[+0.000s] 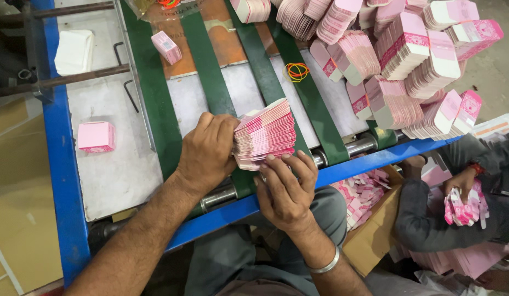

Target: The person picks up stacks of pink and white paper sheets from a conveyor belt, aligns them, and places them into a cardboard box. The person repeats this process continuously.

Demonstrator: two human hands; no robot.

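Note:
A thick stack of pink and white flat cartons stands on edge across a green conveyor belt. My left hand presses against the stack's left end with curled fingers. My right hand, a metal bangle on its wrist, holds the stack's near side from below, fingers spread along the cartons' edges. Both hands squeeze the stack together near the machine's blue front rail.
Many fanned piles of the same pink cartons crowd the belt's far right. Rubber bands lie on the metal bed. Two small pink boxes sit left. Another person's hand holds cartons at right, above a cardboard box.

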